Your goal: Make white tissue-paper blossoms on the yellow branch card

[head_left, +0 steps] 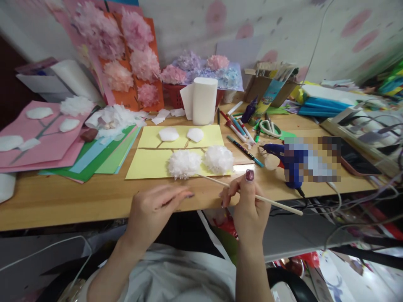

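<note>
Fingers [248, 191] of the right hand [252, 207] pinch a stick [280, 204] angled toward ten o'clock. Left hand [153, 205], fingers slightly parted, points toward three.

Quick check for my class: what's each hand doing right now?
Left hand: fingers curled, nothing visible in it; whether it pinches anything cannot be told.
Right hand: closed on a thin stick, tip by a white fluffy flower.

Head view forward-down over desk [78, 201]
</note>
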Available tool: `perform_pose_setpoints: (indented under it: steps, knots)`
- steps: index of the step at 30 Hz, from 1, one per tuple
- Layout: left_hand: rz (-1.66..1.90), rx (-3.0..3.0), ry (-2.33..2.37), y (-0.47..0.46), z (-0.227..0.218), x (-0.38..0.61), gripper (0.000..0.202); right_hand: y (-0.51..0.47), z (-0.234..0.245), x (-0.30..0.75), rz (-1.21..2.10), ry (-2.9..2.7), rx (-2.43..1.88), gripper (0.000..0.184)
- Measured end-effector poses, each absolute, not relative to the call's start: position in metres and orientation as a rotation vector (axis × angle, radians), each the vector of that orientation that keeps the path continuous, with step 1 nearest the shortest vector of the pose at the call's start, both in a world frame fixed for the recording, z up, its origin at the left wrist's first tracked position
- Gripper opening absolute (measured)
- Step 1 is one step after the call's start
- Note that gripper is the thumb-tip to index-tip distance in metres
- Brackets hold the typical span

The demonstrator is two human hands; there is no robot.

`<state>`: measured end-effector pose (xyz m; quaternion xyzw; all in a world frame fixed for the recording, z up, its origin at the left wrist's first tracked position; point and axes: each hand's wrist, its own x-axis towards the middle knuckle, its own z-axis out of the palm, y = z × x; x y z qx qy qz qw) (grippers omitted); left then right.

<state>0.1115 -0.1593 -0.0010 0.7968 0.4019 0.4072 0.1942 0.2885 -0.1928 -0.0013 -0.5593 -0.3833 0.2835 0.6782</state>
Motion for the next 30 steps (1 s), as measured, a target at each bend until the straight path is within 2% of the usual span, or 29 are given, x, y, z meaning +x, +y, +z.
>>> perform_pose_setpoints:
  steps: [3, 10, 17, 25, 30]
  knots:
    - [1.245, 2.421, 1.229, -0.143, -0.006, 0.120, 0.020, -0.192, 0.000, 0.285, 0.671, -0.886, -1.275, 0.055]
    - [0.998, 2.680, 1.308, -0.131, -0.023, 0.129, 0.025, -0.194, -0.003, 0.289, 0.636, -0.830, -1.222, 0.053]
    - [1.134, 2.688, 1.279, -0.138, -0.025, 0.123, 0.023, -0.193, -0.005, 0.292, 0.668, -0.857, -1.207, 0.053]
    - [1.141, 2.407, 1.306, -0.163, -0.005, 0.109, 0.017, -0.199, 0.001, 0.295, 0.589, -0.817, -1.182, 0.051]
    - [0.866, 2.160, 1.109, -0.189, -0.016, 0.129, 0.027, -0.215, 0.022, 0.294, 0.485, -0.712, -1.067, 0.046]
